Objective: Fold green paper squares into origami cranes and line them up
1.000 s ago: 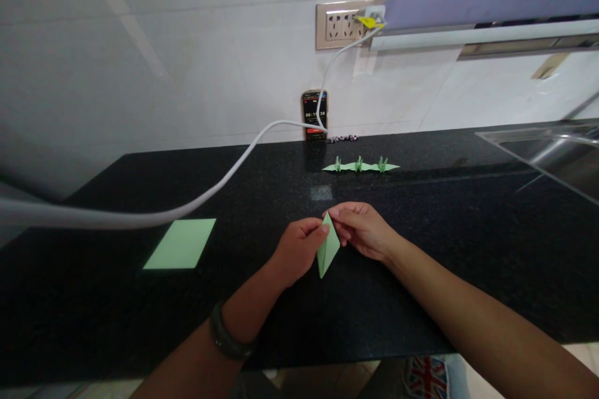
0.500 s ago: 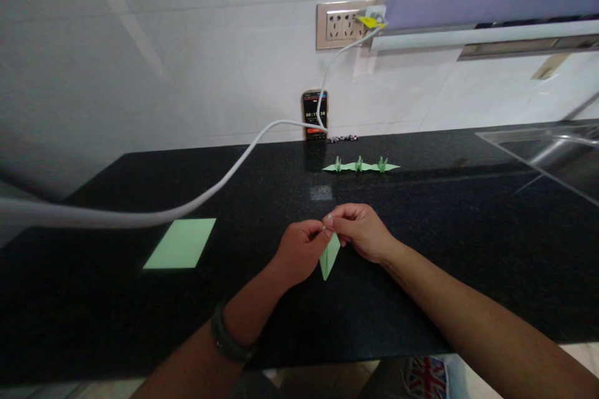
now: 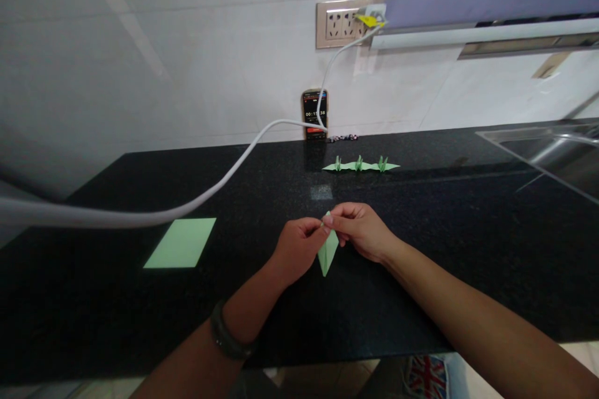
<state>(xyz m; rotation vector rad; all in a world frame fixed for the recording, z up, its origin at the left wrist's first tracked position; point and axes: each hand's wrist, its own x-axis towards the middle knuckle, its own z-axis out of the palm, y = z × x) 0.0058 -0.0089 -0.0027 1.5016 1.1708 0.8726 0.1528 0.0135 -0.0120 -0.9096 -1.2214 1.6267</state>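
Note:
Between my two hands is a piece of folded green paper, a narrow diamond with its lower point toward me and a crease down its middle. My left hand pinches its upper left edge between thumb and fingers. Close beside it, my right hand pinches the paper near its upper tip, with the thumb on top. The fingertips almost touch and cover part of the folds. Farther back stand three green paper cranes in a row, their wing tips meeting.
Green square paper lies left on the black countertop. A phone showing a timer leans on the wall, a beaded string beside it. A white cable sweeps across the left foreground. A sink is at the right.
The folded paper has tilted slightly and shifted up a little, and more of its upper tip shows above my fingers. Both hands keep their pinch, the left slightly higher.

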